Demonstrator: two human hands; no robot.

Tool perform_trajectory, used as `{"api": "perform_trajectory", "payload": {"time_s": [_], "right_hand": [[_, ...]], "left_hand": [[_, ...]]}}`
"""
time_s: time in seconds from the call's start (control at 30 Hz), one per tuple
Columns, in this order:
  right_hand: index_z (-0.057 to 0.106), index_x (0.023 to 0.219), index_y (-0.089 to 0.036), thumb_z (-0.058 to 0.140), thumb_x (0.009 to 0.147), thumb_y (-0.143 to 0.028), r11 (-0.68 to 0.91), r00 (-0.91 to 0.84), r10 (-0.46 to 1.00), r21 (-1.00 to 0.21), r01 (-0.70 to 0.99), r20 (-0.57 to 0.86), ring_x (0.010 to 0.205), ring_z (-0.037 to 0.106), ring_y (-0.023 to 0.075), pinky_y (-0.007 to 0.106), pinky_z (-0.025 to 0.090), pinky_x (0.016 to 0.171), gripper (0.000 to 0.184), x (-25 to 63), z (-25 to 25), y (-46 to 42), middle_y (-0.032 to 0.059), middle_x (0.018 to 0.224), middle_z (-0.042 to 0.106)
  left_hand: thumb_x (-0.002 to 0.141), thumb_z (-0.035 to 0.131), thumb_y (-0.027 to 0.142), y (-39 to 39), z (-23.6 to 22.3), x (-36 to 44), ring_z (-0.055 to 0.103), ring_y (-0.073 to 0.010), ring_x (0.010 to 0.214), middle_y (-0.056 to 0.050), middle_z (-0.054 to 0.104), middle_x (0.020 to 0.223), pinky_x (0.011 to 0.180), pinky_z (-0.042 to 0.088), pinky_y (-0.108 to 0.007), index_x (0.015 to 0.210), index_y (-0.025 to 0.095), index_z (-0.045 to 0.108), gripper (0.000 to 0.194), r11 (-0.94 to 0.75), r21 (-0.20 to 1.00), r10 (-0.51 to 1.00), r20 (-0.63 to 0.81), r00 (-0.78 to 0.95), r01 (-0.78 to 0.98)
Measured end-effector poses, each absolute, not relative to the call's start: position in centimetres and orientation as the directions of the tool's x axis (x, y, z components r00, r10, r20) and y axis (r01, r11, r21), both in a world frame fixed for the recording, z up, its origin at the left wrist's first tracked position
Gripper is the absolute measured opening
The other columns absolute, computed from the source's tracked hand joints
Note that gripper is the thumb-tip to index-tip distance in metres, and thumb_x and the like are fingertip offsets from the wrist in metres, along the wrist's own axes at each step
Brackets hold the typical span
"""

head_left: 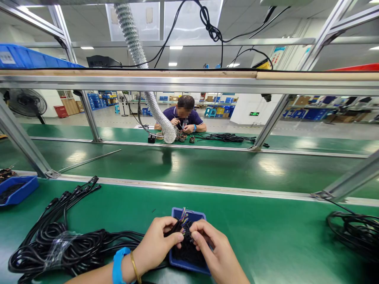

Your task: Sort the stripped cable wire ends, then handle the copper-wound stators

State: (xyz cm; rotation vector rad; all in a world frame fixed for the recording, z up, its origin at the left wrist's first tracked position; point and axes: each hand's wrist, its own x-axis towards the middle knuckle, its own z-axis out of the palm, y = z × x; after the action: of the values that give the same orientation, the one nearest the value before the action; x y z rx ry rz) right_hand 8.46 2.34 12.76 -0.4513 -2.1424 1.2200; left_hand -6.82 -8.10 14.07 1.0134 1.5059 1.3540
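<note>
My left hand [155, 242] is closed around the stripped ends of several black cables, and thin coloured wires [184, 216] stick up from its grip. The cables run back left to a tied black cable bundle [89, 248] on the green bench. Close by on the right, my right hand [217, 246] pinches thumb and forefinger together beside the wire ends; what sits between the fingertips is too small to make out. Both hands are above a small blue bin [189, 267] holding many small black pieces, partly hidden by the fingers.
A metal frame rail [207, 190] crosses behind the bin. Coiled black cable [352, 232] lies at the right, another blue bin [22, 193] at the left. A flexible silver duct [154, 106] hangs ahead. Across the bench a person [183, 114] works with small metal parts.
</note>
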Motion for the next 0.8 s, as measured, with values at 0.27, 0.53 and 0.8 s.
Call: {"api": "perform_trajectory", "payload": {"time_s": [0.27,0.53,0.8], "right_hand": [[0.075,0.088,-0.018,0.07,0.085,-0.051,0.343,-0.559,0.758,-0.935,-0.094,0.334,0.055,0.068,0.0175,0.022,0.057,0.046,0.034,7.8,12.0,2.6,0.0051,0.069,0.073],[0.076,0.086,-0.02,0.068,0.09,-0.03,0.601,-0.43,0.688,-0.791,-0.113,0.584,0.058,0.07,0.0151,0.022,0.061,0.055,0.014,7.5,12.4,1.9,0.0043,0.077,0.073],[0.073,0.094,-0.02,0.062,0.091,-0.012,0.841,-0.356,0.493,-0.54,-0.04,0.794,0.071,0.073,0.0164,0.023,0.062,0.065,0.013,7.7,12.8,1.8,0.0048,0.082,0.074]], "left_hand": [[0.078,0.064,0.027,-8.1,14.1,-6.8,0.059,-0.0146,0.063,0.001,0.057,0.071,0.063,0.044,-0.026,0.079,0.017,0.056,0.013,0.071,0.997,0.949,-0.077,-0.304,-0.03],[0.082,0.062,0.03,-8.3,14.5,-7.0,0.059,-0.0152,0.066,0.001,0.057,0.071,0.069,0.045,-0.028,0.077,0.016,0.055,0.016,0.071,0.997,0.967,-0.06,-0.247,0.035],[0.08,0.064,0.032,-8.2,14.4,-7.0,0.059,-0.0153,0.065,0.001,0.057,0.071,0.07,0.045,-0.028,0.078,0.016,0.056,0.018,0.082,0.997,0.966,-0.075,-0.249,0.016]]}}
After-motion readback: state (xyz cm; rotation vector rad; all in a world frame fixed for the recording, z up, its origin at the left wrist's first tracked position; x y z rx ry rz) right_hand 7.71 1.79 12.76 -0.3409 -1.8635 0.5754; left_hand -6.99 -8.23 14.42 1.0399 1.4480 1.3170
